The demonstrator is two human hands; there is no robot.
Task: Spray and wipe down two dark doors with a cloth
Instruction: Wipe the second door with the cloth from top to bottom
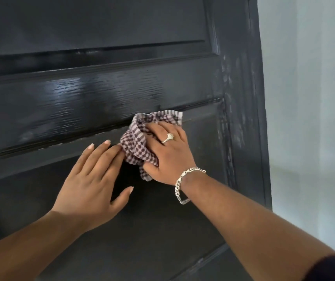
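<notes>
**A:** What step does this show?

**B:** The wiping stage. The right hand (168,151) bunches a checked cloth (142,138) against the dark door (81,98), at the moulded ledge between the middle rail and the lower panel. Its fingers are curled into the fabric, gripping it, with the palm bearing on the wood.

**A:** And the other hand?

**B:** The left hand (93,177) lies flat on the lower panel just beside the cloth, fingers straight and slightly spread, fingertips touching the cloth's edge. It holds nothing; I judge it steadies the door.

**A:** How far along is the work?

**B:** The rail above the cloth gleams as if wet, so that band looks sprayed and partly wiped. The stile (241,98) at the right edge shows pale streaks, seemingly untouched. No spray bottle is in view, and no second door.

**A:** What does the next move call for?

**B:** Probably drawing the cloth along the moulding groove with firm pressure, then working over to the streaked stile; the pale wall (314,118) beyond it needs no attention
</notes>
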